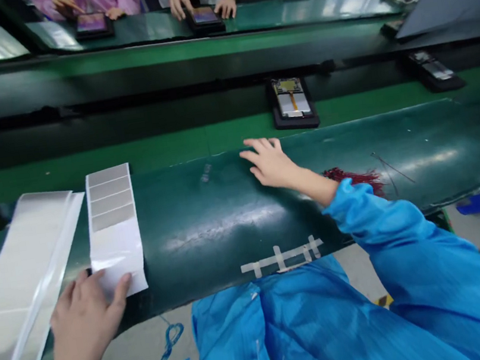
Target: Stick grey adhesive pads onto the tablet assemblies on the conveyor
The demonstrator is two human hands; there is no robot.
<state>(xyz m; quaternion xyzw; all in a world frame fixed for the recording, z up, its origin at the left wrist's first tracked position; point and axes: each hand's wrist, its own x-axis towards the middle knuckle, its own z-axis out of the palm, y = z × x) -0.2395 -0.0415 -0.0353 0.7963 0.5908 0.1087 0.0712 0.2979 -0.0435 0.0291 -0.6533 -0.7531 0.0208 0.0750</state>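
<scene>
Right now I have the left hand (86, 314) at the near end of the label sheet (115, 234), its thumb and forefinger apart on the bare white backing; I cannot tell whether the other fingers grip the edge. The sheet lies on the green bench top (208, 209), with four grey labels across its far half. Just to its left I see larger pale sheets (24, 278), lying slantwise.

My right hand (271, 162) is spread open with nothing between the fingers, over the far part of the bench top; whether it touches I cannot tell. Beyond it, on a green strip (150, 151), sits an opened device in a black holder (294, 102). A bundle of red wires (361, 181) lies by the right forearm, and pale tape (291, 254) marks the near edge. Across from me, co-workers' hands (179, 1) rest near two more devices (204, 15)
</scene>
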